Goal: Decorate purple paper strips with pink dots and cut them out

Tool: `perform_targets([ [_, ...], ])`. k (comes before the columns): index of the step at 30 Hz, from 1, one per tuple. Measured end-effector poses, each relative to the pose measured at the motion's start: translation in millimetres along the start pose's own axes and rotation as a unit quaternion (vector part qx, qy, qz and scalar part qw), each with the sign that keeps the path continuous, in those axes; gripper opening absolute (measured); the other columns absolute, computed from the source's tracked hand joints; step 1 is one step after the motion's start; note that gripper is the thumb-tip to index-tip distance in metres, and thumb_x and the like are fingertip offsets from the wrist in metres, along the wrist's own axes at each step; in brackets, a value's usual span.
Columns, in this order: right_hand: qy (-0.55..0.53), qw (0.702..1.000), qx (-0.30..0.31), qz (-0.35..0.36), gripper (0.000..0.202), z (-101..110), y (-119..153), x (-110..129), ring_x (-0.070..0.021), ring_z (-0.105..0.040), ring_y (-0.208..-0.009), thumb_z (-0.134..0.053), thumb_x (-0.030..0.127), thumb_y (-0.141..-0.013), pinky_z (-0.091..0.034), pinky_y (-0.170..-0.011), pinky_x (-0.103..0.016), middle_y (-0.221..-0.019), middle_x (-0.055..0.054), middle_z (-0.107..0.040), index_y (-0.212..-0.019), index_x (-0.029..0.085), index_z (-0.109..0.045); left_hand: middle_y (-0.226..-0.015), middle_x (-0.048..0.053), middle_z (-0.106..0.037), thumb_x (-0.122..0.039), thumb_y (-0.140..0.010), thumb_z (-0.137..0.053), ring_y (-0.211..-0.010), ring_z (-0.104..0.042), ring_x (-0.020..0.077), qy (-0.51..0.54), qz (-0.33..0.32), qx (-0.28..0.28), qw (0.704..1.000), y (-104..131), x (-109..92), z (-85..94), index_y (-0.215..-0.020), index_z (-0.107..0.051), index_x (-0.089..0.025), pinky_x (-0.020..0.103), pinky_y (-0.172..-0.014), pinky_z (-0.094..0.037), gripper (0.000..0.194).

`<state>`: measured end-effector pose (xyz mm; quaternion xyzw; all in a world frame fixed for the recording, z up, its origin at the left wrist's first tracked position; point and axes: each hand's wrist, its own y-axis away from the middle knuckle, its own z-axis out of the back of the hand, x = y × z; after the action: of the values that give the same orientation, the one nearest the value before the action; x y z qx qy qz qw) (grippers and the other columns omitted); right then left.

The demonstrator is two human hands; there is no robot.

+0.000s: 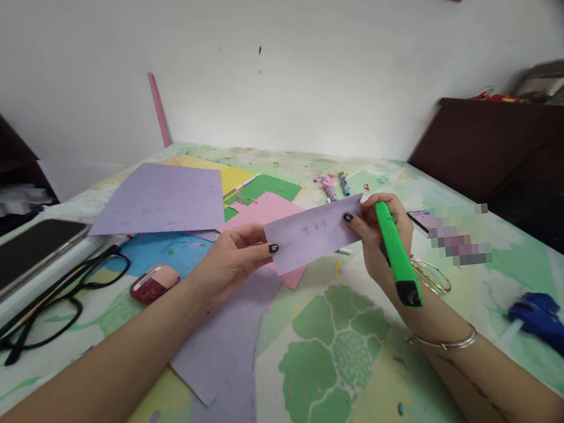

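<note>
A small rectangular piece of purple paper (311,235) with faint marks is held up between both hands above the table. My left hand (239,255) pinches its left end, thumb on the near face. At the other end, my right hand (388,224) grips the paper's right edge under its thumb. The same right hand also carries a bright green, bar-shaped tool with a black end (396,247), pointing toward me; its exact kind is unclear. Beneath the left hand lie larger pieces of purple paper (221,357). A pink paper (266,206) is partly hidden behind the held piece.
At left are black eyeglasses (67,312), a dark red and pink case (154,283) and a black-screened device (22,256). Coloured sheets, including a large purple one (160,193), lie behind. A phone (448,235) and a blue glue gun (552,325) are at right.
</note>
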<state>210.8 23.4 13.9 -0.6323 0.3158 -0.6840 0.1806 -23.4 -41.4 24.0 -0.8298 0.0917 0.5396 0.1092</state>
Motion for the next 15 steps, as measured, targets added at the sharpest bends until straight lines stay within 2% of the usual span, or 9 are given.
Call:
perform_targets([
  [4,-0.006,1.0,0.005,-0.005,0.03,-0.7,0.8,-1.4,-0.0096,-0.042,-0.061,-0.072,0.018,-0.067,-0.036,-0.052,-0.022,-0.072,0.004,-0.042,-0.086,0.023,-0.05,-0.097,0.005,-0.07,-0.011,-0.075,-0.067,-0.088,-0.063,0.0141,0.0,0.0,0.017,1.0,0.7,-0.7,-1.9,-0.094,-0.069,-0.015,0.025,-0.079,-0.051,0.019],
  [9,-0.001,1.0,0.008,-0.007,0.029,-2.3,2.5,-2.8,-0.01,-0.043,-0.062,-0.072,0.02,-0.068,-0.037,-0.052,-0.023,-0.072,0.004,-0.043,-0.086,0.024,-0.051,-0.096,0.004,-0.069,-0.009,-0.076,-0.065,-0.087,-0.062,0.0128,0.014,-0.012,0.037,0.999,1.9,-1.0,-3.6,-0.097,-0.067,-0.014,0.023,-0.078,-0.05,0.021],
  [15,0.003,1.0,0.01,-0.012,0.029,-5.1,4.1,2.2,-0.0093,-0.043,-0.061,-0.071,0.018,-0.067,-0.036,-0.052,-0.022,-0.071,0.004,-0.044,-0.086,0.023,-0.05,-0.093,0.004,-0.068,-0.005,-0.075,-0.064,-0.083,-0.062,0.0108,0.031,-0.003,0.033,0.999,2.4,-0.6,-5.2,-0.1,-0.063,-0.015,0.02,-0.073,-0.05,0.027],
])
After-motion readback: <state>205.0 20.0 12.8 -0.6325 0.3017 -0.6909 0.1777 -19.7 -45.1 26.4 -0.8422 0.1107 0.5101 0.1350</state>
